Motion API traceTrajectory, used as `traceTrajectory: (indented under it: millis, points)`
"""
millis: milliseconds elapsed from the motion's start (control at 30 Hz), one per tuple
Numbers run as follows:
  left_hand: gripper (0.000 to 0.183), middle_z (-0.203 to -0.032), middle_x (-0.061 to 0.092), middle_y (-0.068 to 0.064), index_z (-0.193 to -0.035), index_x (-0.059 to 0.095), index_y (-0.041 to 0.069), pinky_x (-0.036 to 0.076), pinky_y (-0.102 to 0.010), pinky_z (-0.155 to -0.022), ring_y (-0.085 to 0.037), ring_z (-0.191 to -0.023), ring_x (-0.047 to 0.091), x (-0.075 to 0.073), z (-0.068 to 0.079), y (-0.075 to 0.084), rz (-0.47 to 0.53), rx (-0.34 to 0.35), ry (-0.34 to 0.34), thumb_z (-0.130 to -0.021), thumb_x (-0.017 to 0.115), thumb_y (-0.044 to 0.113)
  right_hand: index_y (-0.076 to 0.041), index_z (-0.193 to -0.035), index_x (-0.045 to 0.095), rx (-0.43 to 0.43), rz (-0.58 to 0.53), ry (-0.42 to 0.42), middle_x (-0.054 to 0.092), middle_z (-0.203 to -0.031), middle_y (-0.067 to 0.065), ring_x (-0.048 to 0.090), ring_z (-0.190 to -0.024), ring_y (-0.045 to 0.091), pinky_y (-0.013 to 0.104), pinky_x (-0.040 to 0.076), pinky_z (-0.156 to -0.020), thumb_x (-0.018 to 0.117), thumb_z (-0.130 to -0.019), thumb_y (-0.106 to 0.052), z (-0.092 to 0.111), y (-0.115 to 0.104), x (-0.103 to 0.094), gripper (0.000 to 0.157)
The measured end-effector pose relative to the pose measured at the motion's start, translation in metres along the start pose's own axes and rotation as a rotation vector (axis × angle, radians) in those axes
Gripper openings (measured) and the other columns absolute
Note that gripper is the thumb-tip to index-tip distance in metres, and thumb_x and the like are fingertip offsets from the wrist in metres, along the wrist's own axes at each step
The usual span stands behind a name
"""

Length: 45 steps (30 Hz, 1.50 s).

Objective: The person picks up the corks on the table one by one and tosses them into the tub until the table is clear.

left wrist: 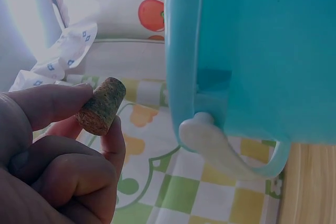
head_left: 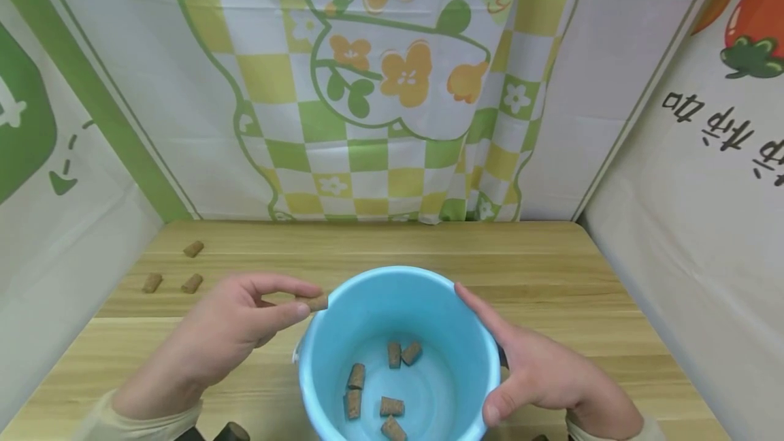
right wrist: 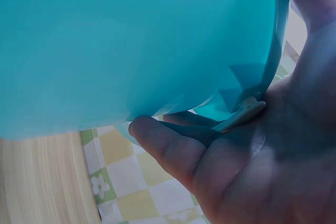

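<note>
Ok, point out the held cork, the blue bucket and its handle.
Held cork (left wrist: 104, 103), left wrist view: middle of its side.
Blue bucket (head_left: 398, 308), head view: its far inner wall.
Handle (left wrist: 206, 142), left wrist view: its wide end.

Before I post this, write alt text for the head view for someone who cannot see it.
A person's left hand pinches a cork beside the left rim of a light blue bucket, while the right hand holds the bucket's right side. Six corks lie inside; three other corks lie on the wooden table, toward the far left.

Bucket (head_left: 398, 312) on table (head_left: 588, 318), corks (head_left: 394, 355) inside
</note>
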<state>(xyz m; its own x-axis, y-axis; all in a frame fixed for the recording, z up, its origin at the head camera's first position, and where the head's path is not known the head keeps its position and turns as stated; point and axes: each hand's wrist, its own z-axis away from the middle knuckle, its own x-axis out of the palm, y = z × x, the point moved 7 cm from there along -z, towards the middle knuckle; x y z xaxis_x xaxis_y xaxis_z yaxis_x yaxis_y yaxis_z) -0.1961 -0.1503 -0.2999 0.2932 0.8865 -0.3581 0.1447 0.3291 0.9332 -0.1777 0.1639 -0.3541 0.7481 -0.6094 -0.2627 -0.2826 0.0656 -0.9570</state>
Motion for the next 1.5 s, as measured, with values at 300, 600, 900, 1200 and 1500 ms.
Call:
traceTrajectory:
  millis: [300,600,900,1200,1500]
  points:
    - [0.027,-0.112,0.072,-0.008,-0.116,0.074,0.004,0.053,-0.035,-0.079,-0.023,-0.091,0.069,0.01,-0.002,-0.001,0.037,0.014,-0.057,-0.094,0.072,0.02,-0.026,-0.16,-0.008,-0.002,-0.015,-0.008,0.029,-0.152,0.029,0.047,-0.126,0.043,0.043,0.047,-0.097,0.087,-0.08,-0.03,-0.002,-0.001,0.001,0.125]
    - [0.028,-0.11,0.072,-0.009,-0.116,0.072,0.002,0.052,-0.031,-0.086,-0.026,-0.097,0.07,0.017,-0.004,0.0,0.063,0.025,-0.093,-0.095,0.071,0.02,-0.027,-0.16,-0.009,0.018,-0.024,-0.009,0.029,-0.153,0.026,0.047,-0.127,0.043,0.043,0.048,-0.096,0.086,-0.081,-0.033,-0.002,0.001,0.002,0.124]
    - [0.027,-0.111,0.072,-0.013,-0.115,0.072,-0.001,0.055,-0.034,-0.081,-0.032,-0.096,0.069,0.021,-0.004,0.0,0.118,0.031,-0.109,-0.095,0.071,0.016,-0.028,-0.16,-0.008,0.027,-0.03,-0.006,0.029,-0.154,0.025,0.046,-0.127,0.043,0.043,0.048,-0.096,0.087,-0.08,-0.033,-0.003,0.003,0.002,0.124]
    - [0.028,-0.113,0.071,-0.014,-0.117,0.07,-0.002,0.056,-0.037,-0.079,-0.036,-0.099,0.068,0.025,-0.004,-0.002,0.143,0.022,-0.129,-0.095,0.07,0.016,-0.03,-0.16,-0.007,0.039,-0.036,-0.005,0.029,-0.153,0.025,0.048,-0.126,0.043,0.043,0.049,-0.095,0.087,-0.08,-0.032,-0.003,0.002,0.003,0.124]
    - [0.049,-0.14,0.051,-0.021,-0.137,0.059,0.003,0.057,-0.044,-0.077,-0.039,-0.091,0.07,0.032,-0.008,0.0,0.215,0.032,-0.153,-0.092,0.074,0.015,-0.032,-0.161,-0.005,0.085,-0.07,0.027,0.032,-0.152,0.026,0.052,-0.121,0.044,0.041,0.048,-0.096,0.087,-0.08,-0.028,0.003,0.007,0.002,0.122]
